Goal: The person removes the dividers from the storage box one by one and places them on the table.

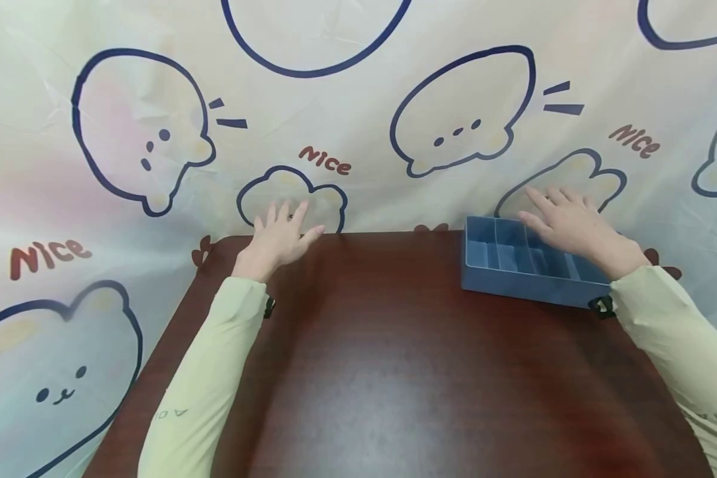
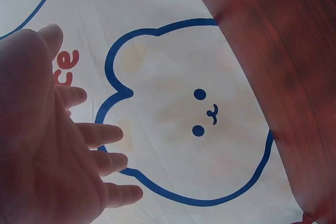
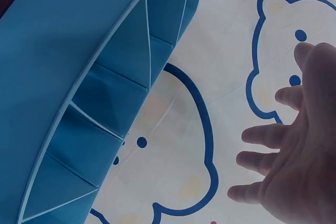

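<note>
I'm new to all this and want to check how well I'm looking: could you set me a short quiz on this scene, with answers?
1. True or false: the left hand holds nothing.
2. Multiple choice: in the head view, which thing does the right hand partly cover? A) a cup; B) a blue divided box; C) a ball.
3. Fill in the gap: the tabletop is ____ in colour.

Key: 1. True; 2. B; 3. reddish brown.
</note>
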`<state>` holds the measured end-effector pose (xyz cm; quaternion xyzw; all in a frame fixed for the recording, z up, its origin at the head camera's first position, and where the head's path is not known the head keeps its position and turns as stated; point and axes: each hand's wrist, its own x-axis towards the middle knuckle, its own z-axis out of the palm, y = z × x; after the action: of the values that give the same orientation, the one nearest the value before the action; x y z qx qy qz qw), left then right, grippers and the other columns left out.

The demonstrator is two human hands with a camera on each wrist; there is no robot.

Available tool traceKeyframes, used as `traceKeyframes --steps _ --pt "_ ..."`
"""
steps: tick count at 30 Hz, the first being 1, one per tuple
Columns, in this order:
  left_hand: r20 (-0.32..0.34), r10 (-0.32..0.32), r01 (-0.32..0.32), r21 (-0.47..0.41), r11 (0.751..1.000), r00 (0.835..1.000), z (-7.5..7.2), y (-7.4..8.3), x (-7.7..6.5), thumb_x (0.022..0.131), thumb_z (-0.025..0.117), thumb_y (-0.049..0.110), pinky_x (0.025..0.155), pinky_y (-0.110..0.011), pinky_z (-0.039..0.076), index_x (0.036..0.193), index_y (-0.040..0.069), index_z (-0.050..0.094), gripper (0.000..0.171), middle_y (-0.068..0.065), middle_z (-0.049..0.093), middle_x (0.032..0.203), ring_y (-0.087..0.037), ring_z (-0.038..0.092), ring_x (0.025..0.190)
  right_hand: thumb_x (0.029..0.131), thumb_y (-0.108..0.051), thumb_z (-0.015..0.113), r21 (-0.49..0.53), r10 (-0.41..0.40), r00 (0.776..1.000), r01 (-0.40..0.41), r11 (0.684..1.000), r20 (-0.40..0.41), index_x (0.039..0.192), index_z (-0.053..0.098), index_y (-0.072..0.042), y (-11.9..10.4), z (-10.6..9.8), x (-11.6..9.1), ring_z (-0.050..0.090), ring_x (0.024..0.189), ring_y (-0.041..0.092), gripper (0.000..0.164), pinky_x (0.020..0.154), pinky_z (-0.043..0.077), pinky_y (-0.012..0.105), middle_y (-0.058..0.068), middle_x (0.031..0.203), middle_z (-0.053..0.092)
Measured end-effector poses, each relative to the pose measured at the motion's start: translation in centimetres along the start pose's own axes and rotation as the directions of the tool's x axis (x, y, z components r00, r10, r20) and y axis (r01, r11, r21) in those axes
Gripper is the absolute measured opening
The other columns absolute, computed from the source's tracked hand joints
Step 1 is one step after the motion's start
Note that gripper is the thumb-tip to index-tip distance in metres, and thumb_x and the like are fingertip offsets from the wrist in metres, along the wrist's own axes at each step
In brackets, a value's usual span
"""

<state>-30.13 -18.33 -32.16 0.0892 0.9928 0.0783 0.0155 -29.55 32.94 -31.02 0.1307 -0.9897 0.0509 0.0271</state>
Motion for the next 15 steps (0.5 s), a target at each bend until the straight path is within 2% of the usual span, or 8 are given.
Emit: traceKeyframes --steps 6,11,15 --pt "-0.021 0.012 -0.012 -0.006 1.0 1.0 -0.3 0.3 -0.2 0.096 0.034 0.066 0.113 -0.073 0.004 0.159 0.022 0.007 0.081 -0.021 0.011 0.163 -0.048 0.004 0.149 0.101 -0.059 0.027 0.037 -0.01 1.0 0.011 0.999 -0.027 0.158 0.012 -0.011 -0.4 0.0 0.2 0.017 0.141 0.056 0.077 0.109 0.01 0.074 0.033 0.155 0.023" --pt "-0.043 0.035 -0.036 -0.005 0.999 0.998 -0.1 1.4 0.5 0.096 0.031 0.066 0.114 -0.071 0.006 0.159 0.023 0.008 0.08 -0.02 0.013 0.163 -0.045 0.004 0.15 0.101 -0.057 0.029 0.043 0.001 0.997 0.003 0.999 -0.074 0.158 0.015 -0.01 0.2 0.0 -0.2 0.02 0.141 0.055 0.075 0.109 0.012 0.073 0.032 0.155 0.025" --pt "-0.059 0.066 -0.065 0.008 0.998 0.996 0.3 2.4 0.8 0.096 0.03 0.067 0.115 -0.069 0.011 0.159 0.022 0.01 0.079 -0.019 0.016 0.163 -0.043 0.009 0.15 0.102 -0.054 0.03 0.077 0.004 0.995 0.004 0.997 -0.097 0.157 0.015 -0.008 1.1 0.2 -0.6 0.02 0.142 0.054 0.074 0.111 0.014 0.07 0.032 0.156 0.023"
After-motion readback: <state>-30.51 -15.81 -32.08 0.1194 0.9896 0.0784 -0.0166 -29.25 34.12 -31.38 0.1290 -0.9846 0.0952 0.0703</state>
